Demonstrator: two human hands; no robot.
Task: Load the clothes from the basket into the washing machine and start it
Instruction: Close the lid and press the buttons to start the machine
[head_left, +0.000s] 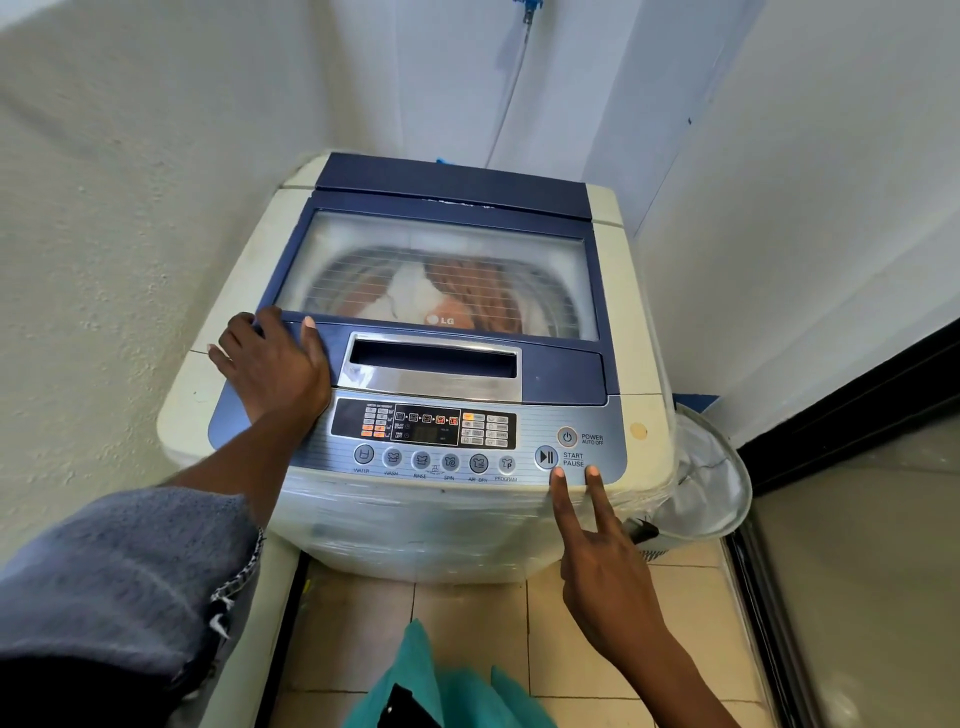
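Left hand (270, 364), fingers (267, 318) apart, is pressing the lid (561, 374) shut at its front-left corner. Right hand (608, 577) is aiming two spread fingers at the start button (545, 457), perhaps touching.

Hanging down the white wall (156, 156) from a blue tap (527, 8): a thin hose (511, 88). Leaning at the right, over beige floor tiles (467, 613): a round mesh fan guard (711, 467), beside a dark-framed door (857, 571).

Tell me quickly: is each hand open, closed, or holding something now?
Left hand: open, resting flat on the washing machine lid.
Right hand: open, two straight fingers just below the start/pause button, holding nothing.
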